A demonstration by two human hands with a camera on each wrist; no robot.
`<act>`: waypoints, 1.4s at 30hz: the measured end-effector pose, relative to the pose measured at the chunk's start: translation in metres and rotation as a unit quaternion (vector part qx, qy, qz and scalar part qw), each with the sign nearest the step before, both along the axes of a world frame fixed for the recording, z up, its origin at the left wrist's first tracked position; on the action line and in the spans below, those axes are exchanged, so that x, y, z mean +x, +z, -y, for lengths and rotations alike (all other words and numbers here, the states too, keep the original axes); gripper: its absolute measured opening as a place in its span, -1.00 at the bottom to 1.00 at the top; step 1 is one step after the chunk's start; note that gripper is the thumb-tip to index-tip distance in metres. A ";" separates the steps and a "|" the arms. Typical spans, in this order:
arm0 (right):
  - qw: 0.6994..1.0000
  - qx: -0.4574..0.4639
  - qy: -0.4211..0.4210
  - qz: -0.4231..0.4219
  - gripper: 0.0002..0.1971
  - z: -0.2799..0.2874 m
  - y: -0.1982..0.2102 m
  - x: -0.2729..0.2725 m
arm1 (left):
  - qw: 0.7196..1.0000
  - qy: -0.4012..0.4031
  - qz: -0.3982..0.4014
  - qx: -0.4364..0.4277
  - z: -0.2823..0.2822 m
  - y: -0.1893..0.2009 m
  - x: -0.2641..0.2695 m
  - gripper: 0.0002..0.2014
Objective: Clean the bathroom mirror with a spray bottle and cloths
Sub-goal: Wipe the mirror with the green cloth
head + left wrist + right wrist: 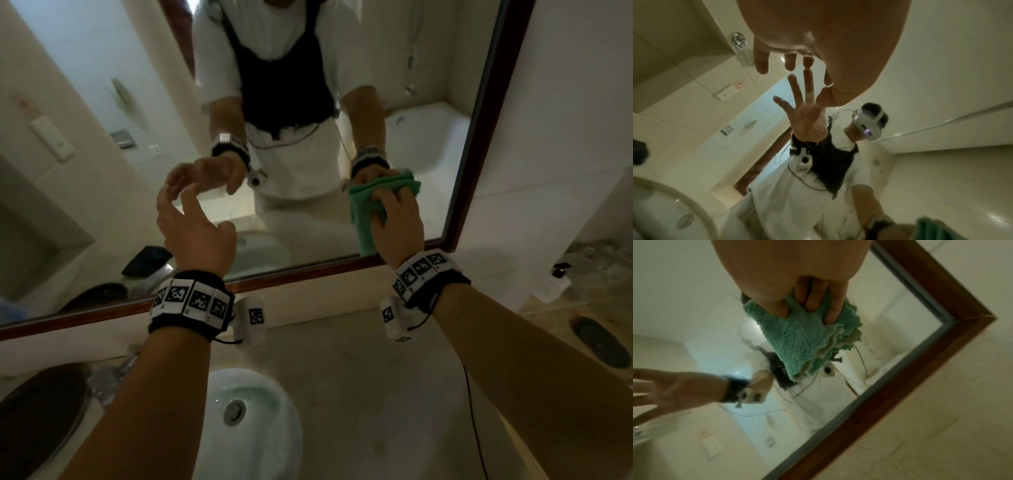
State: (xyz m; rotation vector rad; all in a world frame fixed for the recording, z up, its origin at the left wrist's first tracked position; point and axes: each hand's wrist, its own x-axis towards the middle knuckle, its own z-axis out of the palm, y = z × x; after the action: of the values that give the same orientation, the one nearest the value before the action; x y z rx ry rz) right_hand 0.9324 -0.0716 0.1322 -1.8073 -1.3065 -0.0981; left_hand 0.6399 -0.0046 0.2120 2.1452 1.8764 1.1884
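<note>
The bathroom mirror (102, 102) has a brown wooden frame (479, 144). My right hand (387, 205) grips a bunched green cloth (363, 219) and holds it against the glass near the lower right corner. In the right wrist view the fingers (813, 301) curl into the fluffy cloth (797, 340), close to the frame corner (953, 318). My left hand (181, 202) is raised at the glass with spread fingers and holds nothing. In the left wrist view its fingertips (807, 63) meet their reflection on the mirror (941, 65). No spray bottle is in view.
Below the mirror, a white sink basin (219, 387) is set in a pale stone counter (359, 377). A chrome faucet (113, 373) stands to its left. A dark oval object (603, 342) lies on the counter at the right, and a dark round one (37, 421) at the lower left.
</note>
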 end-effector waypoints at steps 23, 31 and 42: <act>0.975 0.133 0.049 0.174 -0.45 -0.058 0.206 -0.126 | 1.000 -0.003 0.011 0.020 -0.014 0.110 -0.081 -0.38; 0.968 0.155 -0.003 0.196 -0.36 -0.076 0.272 -0.168 | 0.998 -0.002 0.036 0.049 -0.021 0.141 -0.140 -0.35; 0.982 0.119 -0.003 0.148 -0.36 -0.101 0.316 -0.279 | 0.994 -0.037 0.043 0.092 -0.074 0.174 -0.272 -0.41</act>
State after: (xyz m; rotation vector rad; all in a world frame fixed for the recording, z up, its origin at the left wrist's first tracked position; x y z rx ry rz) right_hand 0.6529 0.0292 0.4487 -1.6337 -1.4273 -0.5208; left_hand 0.3681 0.0696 0.3856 2.1895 1.6986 1.4651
